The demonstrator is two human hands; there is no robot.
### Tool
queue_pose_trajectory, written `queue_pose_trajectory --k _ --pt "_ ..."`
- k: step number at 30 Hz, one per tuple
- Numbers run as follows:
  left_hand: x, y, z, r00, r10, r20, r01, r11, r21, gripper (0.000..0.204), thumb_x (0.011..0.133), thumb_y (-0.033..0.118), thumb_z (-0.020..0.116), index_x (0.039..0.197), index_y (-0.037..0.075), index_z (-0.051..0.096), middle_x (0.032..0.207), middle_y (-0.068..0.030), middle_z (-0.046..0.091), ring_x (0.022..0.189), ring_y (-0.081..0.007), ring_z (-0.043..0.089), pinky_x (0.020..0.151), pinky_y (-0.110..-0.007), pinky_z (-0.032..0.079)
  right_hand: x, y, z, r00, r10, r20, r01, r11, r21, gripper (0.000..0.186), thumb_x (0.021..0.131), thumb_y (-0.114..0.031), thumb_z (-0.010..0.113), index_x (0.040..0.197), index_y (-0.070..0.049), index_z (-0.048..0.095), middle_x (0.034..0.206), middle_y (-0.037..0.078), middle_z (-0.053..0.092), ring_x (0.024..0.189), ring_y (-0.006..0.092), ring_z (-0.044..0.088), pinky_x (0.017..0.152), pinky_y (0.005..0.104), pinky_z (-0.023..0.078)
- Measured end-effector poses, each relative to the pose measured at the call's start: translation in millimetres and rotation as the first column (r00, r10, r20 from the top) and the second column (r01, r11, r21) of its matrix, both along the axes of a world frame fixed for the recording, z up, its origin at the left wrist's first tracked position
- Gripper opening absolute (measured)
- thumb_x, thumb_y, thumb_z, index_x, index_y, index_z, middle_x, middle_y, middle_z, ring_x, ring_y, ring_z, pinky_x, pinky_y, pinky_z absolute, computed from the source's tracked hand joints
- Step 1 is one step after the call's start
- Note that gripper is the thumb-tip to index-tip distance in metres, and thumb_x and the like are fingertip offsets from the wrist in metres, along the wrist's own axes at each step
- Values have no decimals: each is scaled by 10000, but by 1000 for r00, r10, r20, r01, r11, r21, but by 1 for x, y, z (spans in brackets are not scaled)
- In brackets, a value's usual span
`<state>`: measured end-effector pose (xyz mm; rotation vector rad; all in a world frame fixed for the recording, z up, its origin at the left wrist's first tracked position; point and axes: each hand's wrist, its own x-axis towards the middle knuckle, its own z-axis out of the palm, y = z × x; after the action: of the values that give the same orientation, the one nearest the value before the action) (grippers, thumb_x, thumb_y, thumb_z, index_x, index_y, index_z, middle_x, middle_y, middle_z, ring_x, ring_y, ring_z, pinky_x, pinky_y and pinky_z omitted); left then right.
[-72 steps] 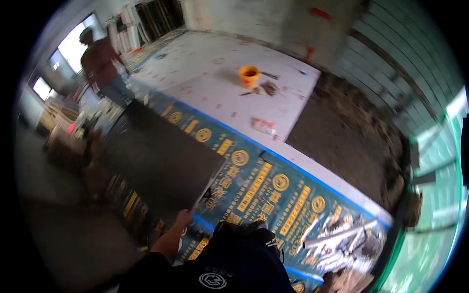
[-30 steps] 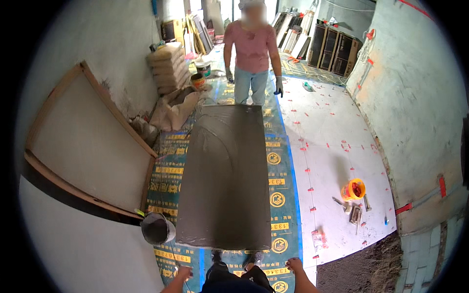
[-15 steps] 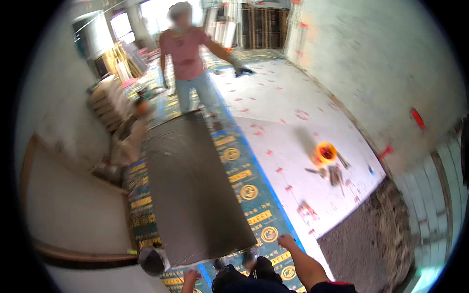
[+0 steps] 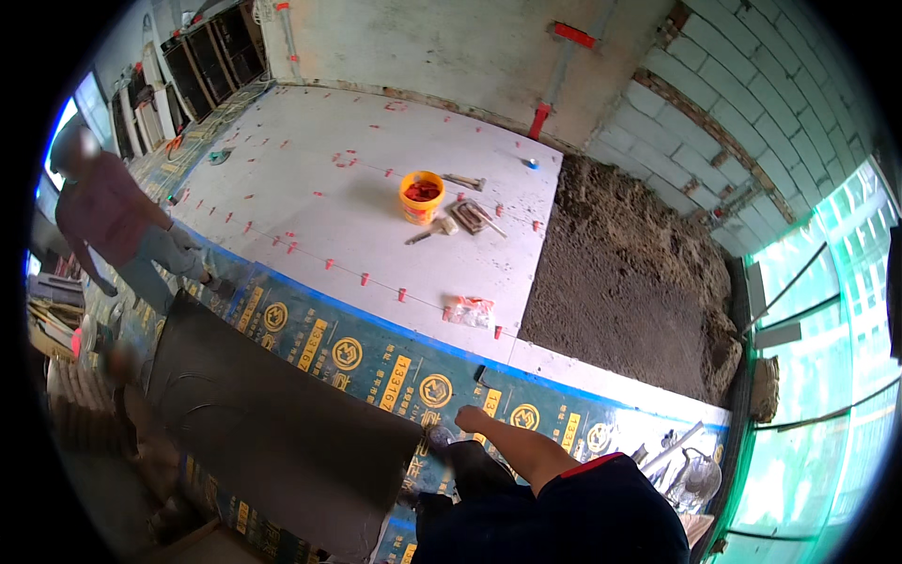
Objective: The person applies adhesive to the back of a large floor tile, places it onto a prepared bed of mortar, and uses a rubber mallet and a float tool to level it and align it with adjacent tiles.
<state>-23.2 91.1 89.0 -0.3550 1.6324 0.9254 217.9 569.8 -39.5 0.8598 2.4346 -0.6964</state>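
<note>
Lettering in yellow is running in bars across the green floor sheet, with round yellow emblems repeating along it. A clear packet on the white tiles is carrying red print too small to read. My right hand is hanging above the sheet, near a small black piece; its fingers are looking curled, but I cannot tell whether they are gripping anything. My left hand, which was showing at the lower edge half a second ago, is now lying out of view, so I cannot tell its grip. My view is turning rightward: the grey-coated slab is now sitting at lower left, and green netting is filling the right side. The co-worker, whose arm was stretching outward, is now standing by the slab's far end with that arm lower. The yellow bucket is staying put on the tiles.
</note>
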Motion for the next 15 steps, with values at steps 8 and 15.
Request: queue_pose_trajectory --k 8,15 --pt "-18 33 20 990 -142 -3 142 989 -27 651 964 466 495 1450 65 333 1404 -142 424 1273 -312 424 1065 -466 352 -6 -11 -8 957 -290 -5 288 952 -107 195 830 -116 563 897 -23 722 990 188 669 954 370 652 752 459 562" --pt "-28 9 25 957 -284 62 289 953 -91 647 981 458 463 1474 73 297 1466 -141 365 1323 -332 371 1094 -498 315 -10 11 1 995 0 97 4 999 -42 213 871 -121 533 909 -25 720 1034 189 657 974 377 633 801 453 546"
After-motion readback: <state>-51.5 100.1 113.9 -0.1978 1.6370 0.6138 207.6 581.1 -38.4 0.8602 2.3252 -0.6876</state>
